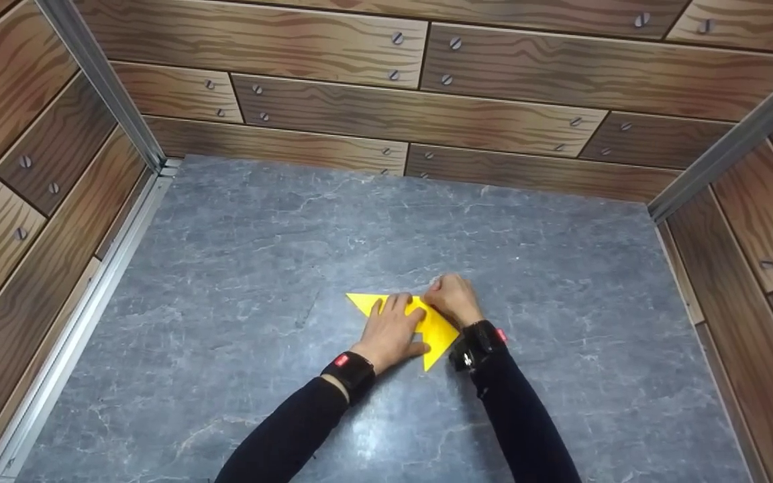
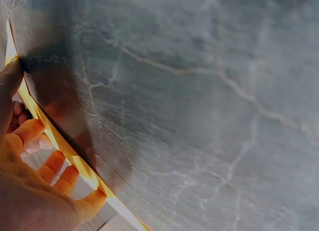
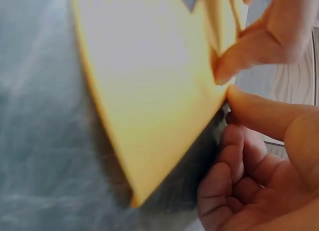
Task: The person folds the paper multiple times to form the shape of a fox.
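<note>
A sheet of yellow paper (image 1: 439,335), folded into pointed flaps, lies on the grey marbled surface. My left hand (image 1: 390,332) rests on it with spread fingers, and one tip sticks out to the left of that hand. In the left wrist view, the fingertips touch the thin edge of the paper (image 2: 59,139). At the upper right edge of the paper is my right hand (image 1: 457,298), its fingers curled. The right wrist view has its thumb and curled index finger pinching the edge of the paper (image 3: 144,91), close to a left fingertip. The underside of the paper is hidden.
The grey marbled surface (image 1: 259,235) stretches around the hands. Wood-patterned panels (image 1: 333,100) stand at the back and on both sides. Metal posts (image 1: 108,80) mark the corners, and a pale metal rail (image 1: 81,318) runs along the left edge.
</note>
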Motion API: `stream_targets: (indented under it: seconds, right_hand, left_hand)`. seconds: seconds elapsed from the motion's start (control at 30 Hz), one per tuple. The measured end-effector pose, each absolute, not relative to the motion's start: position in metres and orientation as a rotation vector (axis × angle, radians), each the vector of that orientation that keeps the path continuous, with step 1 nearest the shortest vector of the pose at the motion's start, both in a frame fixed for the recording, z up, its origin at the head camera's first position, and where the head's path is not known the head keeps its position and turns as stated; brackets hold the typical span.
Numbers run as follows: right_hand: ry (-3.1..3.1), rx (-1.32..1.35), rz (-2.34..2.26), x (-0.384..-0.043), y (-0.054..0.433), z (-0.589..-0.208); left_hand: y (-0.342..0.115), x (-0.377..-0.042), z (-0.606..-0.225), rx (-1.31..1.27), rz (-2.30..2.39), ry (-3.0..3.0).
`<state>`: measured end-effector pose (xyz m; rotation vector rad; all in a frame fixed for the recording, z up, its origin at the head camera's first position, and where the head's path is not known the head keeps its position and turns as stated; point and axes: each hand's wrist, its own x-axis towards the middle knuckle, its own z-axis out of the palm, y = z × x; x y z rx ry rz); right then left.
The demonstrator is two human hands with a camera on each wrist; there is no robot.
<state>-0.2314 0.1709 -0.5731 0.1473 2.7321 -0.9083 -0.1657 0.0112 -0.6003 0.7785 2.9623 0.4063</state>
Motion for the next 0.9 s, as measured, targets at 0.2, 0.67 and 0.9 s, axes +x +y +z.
stream_targets:
  seconds: [0.2, 0.67, 0.9]
  right_hand:
    - [2.643, 0.177, -0.957, -0.235, 0.169, -0.569]
    - [2.659, 0.062, -0.834, -0.220, 0.194, -0.571]
    - [2.671, 0.033, -0.822, -0.203, 0.214, -0.574]
  left_hand:
    - [0.011, -0.166, -0.598, 0.764, 0.413, 2.955]
    - [0.011, -0.167, -0.601, 0.755, 0.429, 2.969]
    - [0.012, -0.168, -0.600, 0.753, 0.434, 2.955]
